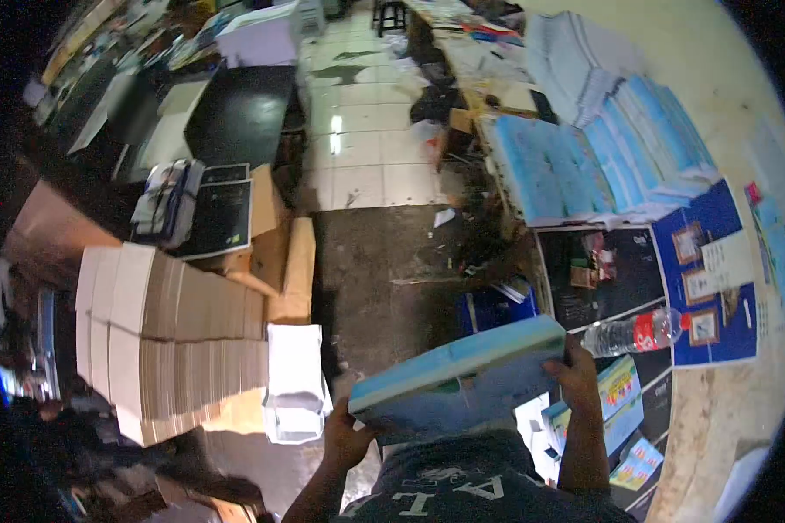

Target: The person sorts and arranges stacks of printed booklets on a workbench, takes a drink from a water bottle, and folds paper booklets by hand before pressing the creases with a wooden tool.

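Note:
A thick stack of blue-covered sheets (462, 383) is held level in front of the dark printed shirt. My left hand (349, 433) grips its left end, the thumb on the near side. At the right end my right hand (574, 375) is closed round the corner, fingers partly hidden behind the stack. To the right of that hand a clear plastic bottle with a red label (634, 334) lies on its side. Small colourful printed boxes or booklets (619, 390) are below the bottle.
Tall stacks of pale sheets (179, 340) stand at left, beside a white paper pile (295, 383). More blue stacks (549, 170) cover the right-hand table. A tiled aisle (366, 148) runs ahead between tables. A blue board with pictures (711, 288) lies at right.

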The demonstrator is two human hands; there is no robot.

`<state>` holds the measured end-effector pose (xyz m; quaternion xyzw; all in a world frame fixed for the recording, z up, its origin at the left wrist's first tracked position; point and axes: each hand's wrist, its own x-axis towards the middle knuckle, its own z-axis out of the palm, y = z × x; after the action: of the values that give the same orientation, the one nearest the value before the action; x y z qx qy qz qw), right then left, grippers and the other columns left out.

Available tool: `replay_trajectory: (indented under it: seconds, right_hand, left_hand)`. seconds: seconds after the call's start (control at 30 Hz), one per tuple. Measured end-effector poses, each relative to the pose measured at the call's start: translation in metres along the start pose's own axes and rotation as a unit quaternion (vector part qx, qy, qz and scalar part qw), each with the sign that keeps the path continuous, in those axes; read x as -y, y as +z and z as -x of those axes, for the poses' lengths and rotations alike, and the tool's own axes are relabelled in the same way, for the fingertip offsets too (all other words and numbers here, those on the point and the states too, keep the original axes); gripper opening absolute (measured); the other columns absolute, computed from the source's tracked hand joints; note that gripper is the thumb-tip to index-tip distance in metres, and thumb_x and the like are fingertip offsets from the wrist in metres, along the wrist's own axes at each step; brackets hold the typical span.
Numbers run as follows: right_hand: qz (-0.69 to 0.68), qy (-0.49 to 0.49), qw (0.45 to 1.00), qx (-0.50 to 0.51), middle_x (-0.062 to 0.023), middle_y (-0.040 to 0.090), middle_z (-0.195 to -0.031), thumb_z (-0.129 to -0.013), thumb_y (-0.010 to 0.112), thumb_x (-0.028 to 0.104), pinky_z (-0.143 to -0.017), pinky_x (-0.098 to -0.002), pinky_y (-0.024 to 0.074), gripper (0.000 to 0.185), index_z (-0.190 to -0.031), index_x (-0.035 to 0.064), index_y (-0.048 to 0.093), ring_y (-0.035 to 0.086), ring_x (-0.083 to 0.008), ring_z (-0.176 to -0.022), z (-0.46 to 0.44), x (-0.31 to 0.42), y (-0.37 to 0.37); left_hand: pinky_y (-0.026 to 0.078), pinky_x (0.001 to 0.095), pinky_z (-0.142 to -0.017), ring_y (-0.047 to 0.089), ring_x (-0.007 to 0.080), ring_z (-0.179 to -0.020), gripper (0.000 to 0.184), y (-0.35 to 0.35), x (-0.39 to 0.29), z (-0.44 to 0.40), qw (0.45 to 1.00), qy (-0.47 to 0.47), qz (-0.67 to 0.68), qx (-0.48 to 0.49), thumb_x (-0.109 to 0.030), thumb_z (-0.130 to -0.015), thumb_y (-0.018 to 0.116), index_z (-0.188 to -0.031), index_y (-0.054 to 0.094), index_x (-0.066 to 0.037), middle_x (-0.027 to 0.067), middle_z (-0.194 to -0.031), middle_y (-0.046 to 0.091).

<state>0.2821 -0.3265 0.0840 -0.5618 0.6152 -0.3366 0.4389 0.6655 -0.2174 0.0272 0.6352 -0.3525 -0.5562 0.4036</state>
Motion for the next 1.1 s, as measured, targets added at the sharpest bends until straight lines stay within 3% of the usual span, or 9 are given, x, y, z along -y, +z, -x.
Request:
replay_trajectory:
  seconds: [0.13,0.2,0.27,0.67,0.73,0.83,0.9,1.03,1.1]
  right_hand:
    - [0.023,0.056,0.998,-0.025,-0.0138,0.069,-0.108,-0.078,0.074,0.018,-0.091,-0.0362,0.0491,0.051,-0.123,-0.0034,0.062,0.064,-0.0231,-0.098,-0.024,0.022,0.003]
    - [0.009,0.062,0.997,-0.047,-0.0122,0.069,-0.104,-0.078,0.074,0.019,-0.089,-0.0355,0.0488,0.049,-0.119,-0.005,0.065,0.063,-0.0211,-0.096,-0.034,0.043,0.004]
    - [-0.015,0.096,0.994,-0.044,-0.0127,0.07,-0.103,-0.079,0.073,0.017,-0.088,-0.0346,0.0492,0.044,-0.117,-0.0044,0.066,0.064,-0.0215,-0.095,-0.047,0.057,0.0]
    - [0.044,0.072,0.978,-0.192,-0.0175,0.068,-0.117,-0.078,0.075,0.023,-0.095,-0.0367,0.0456,0.051,-0.12,-0.0037,0.066,0.062,-0.0271,-0.107,-0.193,-0.002,-0.087]
    - [-0.017,-0.005,0.962,-0.273,-0.0181,0.067,-0.117,-0.079,0.074,0.026,-0.095,-0.0371,0.0453,0.052,-0.121,-0.0038,0.065,0.061,-0.0258,-0.107,-0.22,0.006,-0.084]
    - [0.135,0.01,0.934,-0.331,-0.0155,0.069,-0.109,-0.08,0.072,0.025,-0.091,-0.0366,0.0459,0.049,-0.12,-0.0035,0.066,0.061,-0.0242,-0.101,-0.257,-0.018,-0.11]
    - [0.04,0.061,0.978,-0.195,-0.0114,0.07,-0.101,-0.082,0.071,0.022,-0.088,-0.0369,0.0467,0.043,-0.117,-0.0033,0.068,0.063,-0.024,-0.095,-0.288,0.022,-0.134]
    - [0.007,0.065,0.973,-0.222,-0.0072,0.071,-0.095,-0.082,0.071,0.022,-0.085,-0.0354,0.047,0.039,-0.112,-0.0022,0.069,0.063,-0.0219,-0.088,-0.361,0.034,-0.172]
    - [-0.018,0.1,0.975,-0.198,-0.0075,0.069,-0.094,-0.081,0.071,0.021,-0.082,-0.0326,0.0463,0.038,-0.109,-0.0049,0.069,0.061,-0.0175,-0.086,-0.398,0.029,-0.19]
  left_hand:
    - [0.052,0.0374,-0.091,0.066,0.0245,-0.106,0.061,0.0,-0.011,-0.03,0.995,-0.011,-0.095,0.01,-0.017,-0.075,0.087,-0.125,0.056,-0.001,0.0133,-0.113,0.068]
    - [0.052,0.0378,-0.091,0.067,0.0249,-0.105,0.064,0.01,-0.019,-0.039,0.997,0.019,0.072,0.011,-0.021,-0.074,0.087,-0.127,0.056,0.0,0.0159,-0.112,0.069]
    - [0.052,0.0375,-0.091,0.067,0.0247,-0.105,0.063,0.015,-0.025,-0.055,0.998,0.018,0.049,0.022,-0.019,-0.076,0.086,-0.128,0.056,0.0,0.0166,-0.113,0.069]
    - [0.055,0.0345,-0.074,0.068,0.0195,-0.082,0.046,0.095,-0.145,-0.232,0.991,0.06,-0.004,0.12,-0.02,-0.08,0.082,-0.116,0.063,0.002,0.0151,-0.098,0.072]
    - [0.055,0.0348,-0.07,0.068,0.0187,-0.079,0.047,0.109,-0.162,-0.277,0.988,0.047,-0.032,0.141,-0.02,-0.08,0.083,-0.116,0.063,0.002,0.014,-0.096,0.072]
    - [0.056,0.0353,-0.069,0.068,0.0188,-0.078,0.047,0.13,-0.162,-0.328,0.981,0.083,-0.064,0.162,-0.021,-0.08,0.083,-0.115,0.062,0.002,0.0146,-0.095,0.072]
    - [0.056,0.0354,-0.07,0.068,0.0202,-0.078,0.049,0.154,-0.19,-0.358,0.976,0.058,-0.054,0.203,-0.022,-0.079,0.084,-0.116,0.062,0.002,0.0155,-0.097,0.071]
    - [0.056,0.0352,-0.077,0.068,0.0225,-0.084,0.053,0.205,-0.217,-0.426,0.967,0.11,-0.073,0.217,-0.022,-0.079,0.084,-0.119,0.06,0.002,0.0159,-0.1,0.071]
    - [0.055,0.0354,-0.084,0.068,0.0234,-0.092,0.06,0.229,-0.227,-0.459,0.965,0.019,0.021,0.261,-0.021,-0.077,0.086,-0.123,0.056,0.004,0.0162,-0.104,0.07]
